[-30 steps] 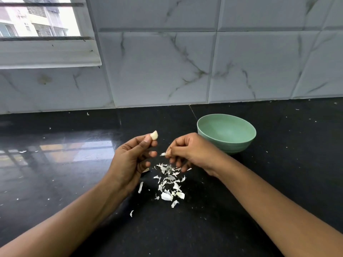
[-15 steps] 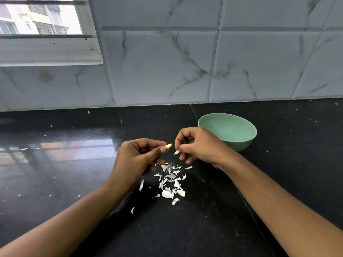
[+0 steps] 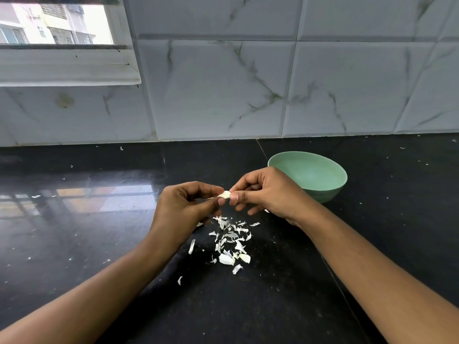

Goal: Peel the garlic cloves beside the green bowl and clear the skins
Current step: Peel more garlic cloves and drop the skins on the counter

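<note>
Green bowl (image 3: 332,192) upright | right hand (image 3: 270,194), left hand (image 3: 181,207) pinch clove (image 3: 225,194) | skins (image 3: 231,242) on counter (image 3: 74,232)

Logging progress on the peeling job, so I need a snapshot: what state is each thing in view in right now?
garlic clove, held above the counter, pinched at both ends.
left hand, pinches the garlic clove.
right hand, pinches the clove's other end.
green bowl, upright, looks empty.
skins, loose heap on the counter, not yet cleared.
</note>
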